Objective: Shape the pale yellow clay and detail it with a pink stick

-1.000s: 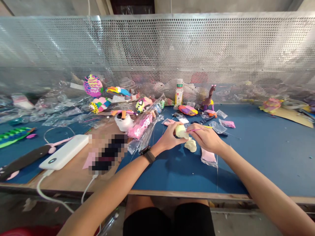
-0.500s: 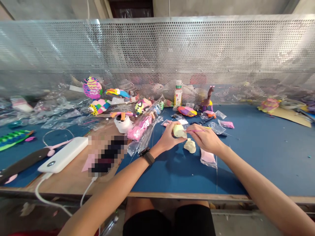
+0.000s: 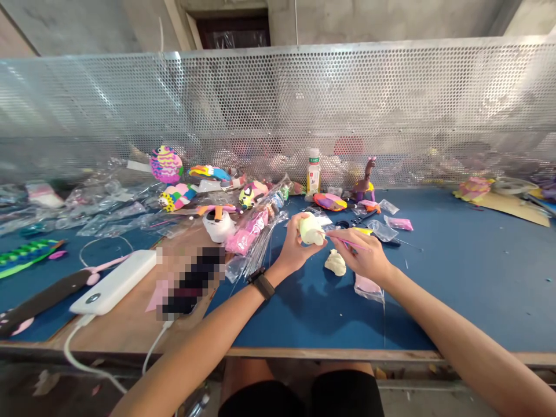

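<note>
My left hand (image 3: pixel 297 242) is closed around a pale yellow, rounded clay piece (image 3: pixel 310 230), held a little above the blue table. In my right hand (image 3: pixel 364 252) a thin pink modelling tool (image 3: pixel 347 240) is pinched, its tip touching or very close to the right side of the piece. Below and between the hands lies a loose lump of pale yellow clay (image 3: pixel 335 263). Partly covered by my right hand, a clear bag of pale pink clay (image 3: pixel 369 288) rests on the table.
Clay-covered figures (image 3: pixel 174 197), plastic bags and a bundle of thin wires (image 3: pixel 260 249) crowd the left and back. A white bottle (image 3: pixel 313 174) stands by the perforated metal screen (image 3: pixel 391 104). A white power bank (image 3: pixel 113 282) with cables lies left, beside a blurred-out dark device (image 3: pixel 191 284).
The clay piece has turned in my left hand and shows more of its pale yellow rounded surface. My right hand has shifted slightly down with the tool. The whole view has tilted up a little.
</note>
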Demonstrator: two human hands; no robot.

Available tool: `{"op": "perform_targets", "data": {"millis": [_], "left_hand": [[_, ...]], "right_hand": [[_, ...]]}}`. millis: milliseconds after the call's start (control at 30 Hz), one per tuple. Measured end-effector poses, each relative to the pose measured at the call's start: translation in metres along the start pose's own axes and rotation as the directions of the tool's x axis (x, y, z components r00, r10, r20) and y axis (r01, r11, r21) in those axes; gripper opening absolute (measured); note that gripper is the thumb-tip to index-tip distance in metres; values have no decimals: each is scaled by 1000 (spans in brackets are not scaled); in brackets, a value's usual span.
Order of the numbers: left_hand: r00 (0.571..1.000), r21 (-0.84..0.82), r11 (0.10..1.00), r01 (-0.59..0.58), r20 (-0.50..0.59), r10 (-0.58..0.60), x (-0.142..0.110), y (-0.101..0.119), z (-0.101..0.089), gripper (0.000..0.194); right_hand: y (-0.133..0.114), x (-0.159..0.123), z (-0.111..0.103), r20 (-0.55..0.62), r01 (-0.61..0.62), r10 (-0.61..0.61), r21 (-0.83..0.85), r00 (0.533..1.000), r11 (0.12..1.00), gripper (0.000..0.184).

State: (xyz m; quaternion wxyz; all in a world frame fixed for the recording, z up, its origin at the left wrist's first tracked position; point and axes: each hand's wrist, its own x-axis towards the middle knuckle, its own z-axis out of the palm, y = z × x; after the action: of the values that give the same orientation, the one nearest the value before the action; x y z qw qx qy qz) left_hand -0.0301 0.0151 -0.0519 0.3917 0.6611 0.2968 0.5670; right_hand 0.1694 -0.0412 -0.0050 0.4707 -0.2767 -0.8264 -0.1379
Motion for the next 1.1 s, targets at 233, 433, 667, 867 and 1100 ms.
{"op": "perform_targets", "data": {"millis": [233, 433, 667, 867, 1100], "left_hand": [[1000, 24, 1000, -10, -21, 11, 0, 3, -2, 79], [999, 17, 1000, 22, -26, -21, 0, 3, -3, 82], [1000, 2, 1000, -17, -25, 17, -1, 1, -2, 86], [999, 24, 999, -21, -25, 22, -2, 1, -1, 87], [999, 34, 999, -8, -34, 9, -1, 5, -1, 87]], "right_hand": [[-4, -1, 4, -75, 38, -35, 35, 997, 999, 27], [-3, -1, 1, -85, 15, -10, 54, 996, 998, 29], [-7, 1, 1, -34, 32, -28, 109, 999, 994, 28], [-5, -1, 2, -13, 1, 0, 107, 1000, 994, 25], [-5, -3, 5, -51, -16, 19, 61, 999, 998, 28]]}}
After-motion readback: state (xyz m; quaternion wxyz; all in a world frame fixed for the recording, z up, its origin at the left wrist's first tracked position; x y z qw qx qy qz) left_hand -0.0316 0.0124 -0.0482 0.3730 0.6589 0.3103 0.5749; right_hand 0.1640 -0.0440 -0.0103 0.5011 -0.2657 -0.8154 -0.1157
